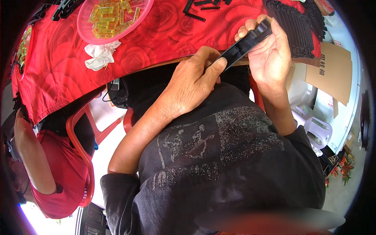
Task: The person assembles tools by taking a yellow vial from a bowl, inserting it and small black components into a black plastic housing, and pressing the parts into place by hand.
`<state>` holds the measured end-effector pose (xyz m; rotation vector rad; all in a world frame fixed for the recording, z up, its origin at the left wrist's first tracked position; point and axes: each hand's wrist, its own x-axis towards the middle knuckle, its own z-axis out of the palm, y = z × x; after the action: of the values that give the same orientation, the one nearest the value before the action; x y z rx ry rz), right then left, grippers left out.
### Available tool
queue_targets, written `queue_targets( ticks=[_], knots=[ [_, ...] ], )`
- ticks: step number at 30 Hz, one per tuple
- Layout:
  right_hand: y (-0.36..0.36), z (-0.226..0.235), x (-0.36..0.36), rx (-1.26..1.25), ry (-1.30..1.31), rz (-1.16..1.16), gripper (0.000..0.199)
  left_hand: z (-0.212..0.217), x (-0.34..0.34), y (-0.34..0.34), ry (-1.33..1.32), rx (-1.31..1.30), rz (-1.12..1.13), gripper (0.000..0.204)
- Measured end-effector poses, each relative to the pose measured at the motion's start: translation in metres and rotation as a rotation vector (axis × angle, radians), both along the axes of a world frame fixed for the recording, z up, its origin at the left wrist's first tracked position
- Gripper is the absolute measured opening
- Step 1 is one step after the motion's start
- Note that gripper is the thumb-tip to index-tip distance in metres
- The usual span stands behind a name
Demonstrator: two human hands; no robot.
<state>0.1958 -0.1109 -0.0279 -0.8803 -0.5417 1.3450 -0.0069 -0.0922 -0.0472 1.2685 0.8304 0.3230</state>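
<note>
Both of my hands are raised at the near edge of the table, sharing a long, narrow black plastic part point(243, 44). It slants up to the right, and its hollow, channelled side shows. My left hand point(194, 80) pinches the lower end, with the thumb lying on top. Around the upper end, the thumb and fingers of my right hand point(270, 58) are closed, and its palm is partly turned up. The left fingers under the part are mostly hidden.
A red rose-patterned cloth point(160, 35) covers the table. On it are a pink basket point(82, 31) of clear yellow pieces, crumpled white tissue point(100, 55), loose black pieces point(194, 15) and stacked black parts point(291, 29). A cardboard box point(333, 74) stands right; a person in red point(60, 176) sits left.
</note>
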Motion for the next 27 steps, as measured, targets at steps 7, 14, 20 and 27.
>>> queue_targets(
  ticks=[7,14,20,27],
  knots=[
    [0.003,-0.004,0.009,-0.055,0.03,-0.019,0.027,0.01,-0.011,-0.007,-0.082,0.577,0.06,0.07],
    [0.003,-0.009,0.011,-0.088,0.037,-0.036,0.027,0.002,-0.004,-0.011,-0.002,0.708,-0.069,0.062],
    [0.002,-0.011,0.014,-0.106,0.049,-0.067,0.025,0.002,0.003,-0.008,0.091,0.661,-0.135,0.06],
    [-0.004,-0.021,0.019,-0.117,0.123,-0.125,0.023,0.003,0.008,-0.007,0.101,0.68,-0.149,0.055]
  ],
)
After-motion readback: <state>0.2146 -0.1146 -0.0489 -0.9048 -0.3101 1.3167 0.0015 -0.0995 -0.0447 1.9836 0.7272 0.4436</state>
